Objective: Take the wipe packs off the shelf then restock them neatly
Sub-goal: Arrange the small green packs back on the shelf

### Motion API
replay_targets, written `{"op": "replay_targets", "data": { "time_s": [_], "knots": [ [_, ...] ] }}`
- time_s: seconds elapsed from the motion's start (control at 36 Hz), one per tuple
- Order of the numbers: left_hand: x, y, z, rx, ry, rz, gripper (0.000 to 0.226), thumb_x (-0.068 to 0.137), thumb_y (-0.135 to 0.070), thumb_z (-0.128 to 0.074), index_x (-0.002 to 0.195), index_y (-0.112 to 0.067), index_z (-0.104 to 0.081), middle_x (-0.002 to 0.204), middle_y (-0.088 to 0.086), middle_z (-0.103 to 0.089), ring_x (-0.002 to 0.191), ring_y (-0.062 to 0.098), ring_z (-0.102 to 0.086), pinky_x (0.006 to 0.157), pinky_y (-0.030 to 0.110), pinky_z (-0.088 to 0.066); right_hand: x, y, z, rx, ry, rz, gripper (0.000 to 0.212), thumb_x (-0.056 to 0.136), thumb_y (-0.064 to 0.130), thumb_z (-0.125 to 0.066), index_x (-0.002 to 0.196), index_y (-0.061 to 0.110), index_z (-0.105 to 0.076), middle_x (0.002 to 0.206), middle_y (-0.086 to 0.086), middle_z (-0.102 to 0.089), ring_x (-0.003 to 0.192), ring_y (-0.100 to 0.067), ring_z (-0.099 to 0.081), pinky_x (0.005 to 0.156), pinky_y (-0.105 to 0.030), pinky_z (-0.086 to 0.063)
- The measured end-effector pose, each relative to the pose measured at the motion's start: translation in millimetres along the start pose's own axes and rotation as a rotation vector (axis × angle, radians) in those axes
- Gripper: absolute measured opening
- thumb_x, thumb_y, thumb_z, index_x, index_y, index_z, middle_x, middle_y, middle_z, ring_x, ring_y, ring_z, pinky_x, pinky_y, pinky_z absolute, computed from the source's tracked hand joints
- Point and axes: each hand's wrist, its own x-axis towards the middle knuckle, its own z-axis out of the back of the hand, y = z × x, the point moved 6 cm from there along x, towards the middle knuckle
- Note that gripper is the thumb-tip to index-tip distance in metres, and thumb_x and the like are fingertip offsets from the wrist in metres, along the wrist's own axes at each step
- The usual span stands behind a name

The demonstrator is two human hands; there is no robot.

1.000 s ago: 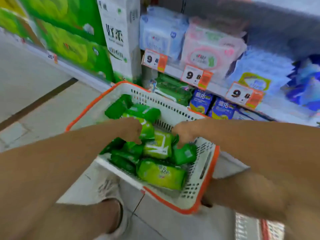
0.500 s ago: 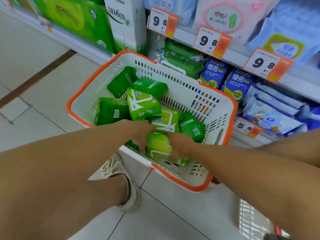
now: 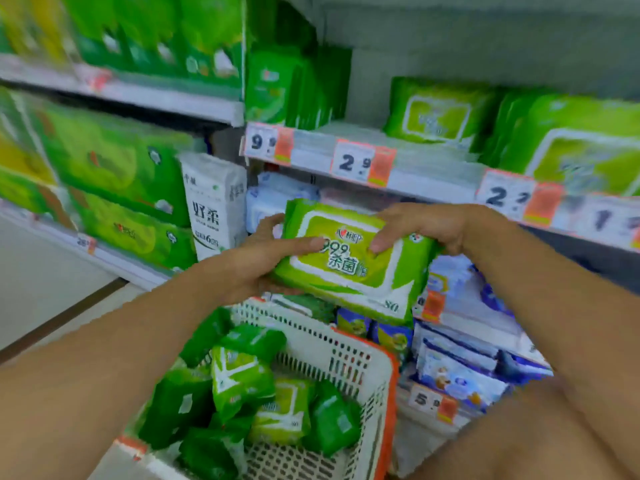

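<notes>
A large lime-green wipe pack [image 3: 349, 268] is held in the air above the basket, between both hands. My left hand [image 3: 266, 258] grips its left end, thumb on top and fingers under it. My right hand [image 3: 426, 226] grips the upper right edge, thumb pressed on the face. Below, a white basket with an orange rim [image 3: 346, 358] holds several green wipe packs [image 3: 242, 379]. On the shelf [image 3: 426, 174] above the hands stand similar green packs [image 3: 440, 112], with a bare stretch at its left part.
Price tags [image 3: 360, 164] line the shelf edge. Big green tissue bundles [image 3: 110, 161] and a white tissue pack [image 3: 214, 206] fill the left shelving. Blue packs [image 3: 457, 372] sit on lower shelves at the right. Tiled floor lies at the left.
Both hands have risen out of the basket with one large green pack between them. The view has tilted up from the basket to the upper shelf.
</notes>
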Motion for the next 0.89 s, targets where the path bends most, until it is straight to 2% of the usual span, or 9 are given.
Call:
{"op": "replay_targets", "data": {
  "time_s": [0.08, 0.14, 0.22, 0.42, 0.5, 0.58, 0.69, 0.78, 0.89],
  "knots": [
    [-10, -18, -25, 0.069, 0.000, -0.107, 0.067, 0.062, -0.041, -0.082, 0.123, -0.023, -0.060, 0.110, 0.002, -0.075, 0.095, 0.022, -0.073, 0.080, 0.043, -0.059, -29, 9, 19, -0.027, -0.111, 0.106, 0.079, 0.036, 0.042, -0.095, 0.104, 0.009, -0.076, 0.114, -0.013, -0.073, 0.077, -0.010, -0.074, 0.073, -0.023, -0.059],
    [-11, -37, -37, 0.071, -0.036, -0.187, 0.071, 0.059, -0.038, -0.082, 0.124, -0.021, -0.060, 0.105, 0.000, -0.076, 0.092, 0.021, -0.074, 0.076, 0.038, -0.059, -52, 16, 27, -0.031, -0.142, 0.158, 0.049, 0.054, 0.023, -0.089, 0.099, 0.010, -0.076, 0.100, -0.011, -0.077, 0.079, -0.018, -0.074, 0.070, -0.027, -0.061],
    [-8, -74, -45, 0.116, -0.101, -0.329, 0.088, 0.048, -0.038, -0.094, 0.127, -0.023, -0.058, 0.107, -0.001, -0.076, 0.092, 0.022, -0.074, 0.082, 0.040, -0.058, -81, 38, 39, -0.100, -0.247, 0.277, 0.037, 0.075, 0.012, -0.083, 0.110, 0.008, -0.072, 0.102, -0.010, -0.077, 0.091, -0.026, -0.074, 0.079, -0.035, -0.062],
    [18, -155, -62, 0.302, -0.211, -0.814, 0.069, 0.064, -0.043, -0.089, 0.124, -0.024, -0.060, 0.109, -0.013, -0.073, 0.095, 0.002, -0.070, 0.082, 0.021, -0.056, -111, 118, 99, -0.641, -0.605, 0.510, 0.053, 0.075, 0.040, -0.085, 0.119, 0.019, -0.064, 0.105, 0.005, -0.072, 0.091, -0.012, -0.069, 0.081, -0.034, -0.057],
    [55, -160, -71, 0.456, -0.306, -0.922, 0.048, 0.084, -0.027, -0.078, 0.128, -0.019, -0.059, 0.113, -0.012, -0.068, 0.091, -0.002, -0.063, 0.087, 0.011, -0.047, -83, 130, 126, -0.947, -0.693, 0.424, 0.066, 0.077, 0.048, -0.081, 0.132, 0.024, -0.053, 0.122, 0.005, -0.065, 0.105, -0.016, -0.061, 0.091, -0.032, -0.049],
    [97, -144, -80, 0.754, -0.271, -0.830, 0.053, 0.088, -0.022, -0.072, 0.137, -0.018, -0.052, 0.116, -0.008, -0.063, 0.104, 0.010, -0.059, 0.074, 0.008, -0.035, -44, 123, 151, -1.201, -0.665, 0.166, 0.073, 0.082, 0.050, -0.075, 0.141, 0.020, -0.044, 0.136, -0.004, -0.059, 0.118, -0.027, -0.057, 0.093, -0.032, -0.044],
    [142, -118, -70, 1.171, -0.242, -0.671, 0.093, 0.068, -0.076, -0.043, 0.140, -0.019, -0.051, 0.136, 0.010, -0.058, 0.130, 0.029, -0.049, 0.105, 0.035, -0.035, -2, 119, 185, -1.352, -0.564, -0.218, 0.065, 0.084, 0.049, -0.074, 0.132, 0.011, -0.052, 0.134, -0.011, -0.060, 0.117, -0.032, -0.059, 0.099, -0.041, -0.049],
    [155, -120, -63, 1.275, -0.247, -0.699, 0.099, 0.060, -0.083, -0.023, 0.133, -0.027, -0.058, 0.129, 0.003, -0.062, 0.123, 0.025, -0.053, 0.108, 0.043, -0.035, 21, 125, 192, -1.422, -0.592, -0.289, 0.082, 0.078, 0.050, -0.079, 0.141, 0.011, -0.045, 0.139, -0.011, -0.056, 0.121, -0.033, -0.058, 0.098, -0.039, -0.049],
    [151, -121, -65, 1.384, -0.245, -0.689, 0.099, 0.060, -0.080, -0.012, 0.139, -0.034, -0.050, 0.133, -0.003, -0.058, 0.128, 0.021, -0.048, 0.112, 0.042, -0.028, 49, 117, 188, -1.236, -0.717, -0.170, 0.113, 0.076, 0.062, -0.076, 0.158, 0.024, -0.008, 0.157, -0.016, -0.031, 0.135, -0.039, -0.045, 0.107, -0.047, -0.043]
  ]
}}
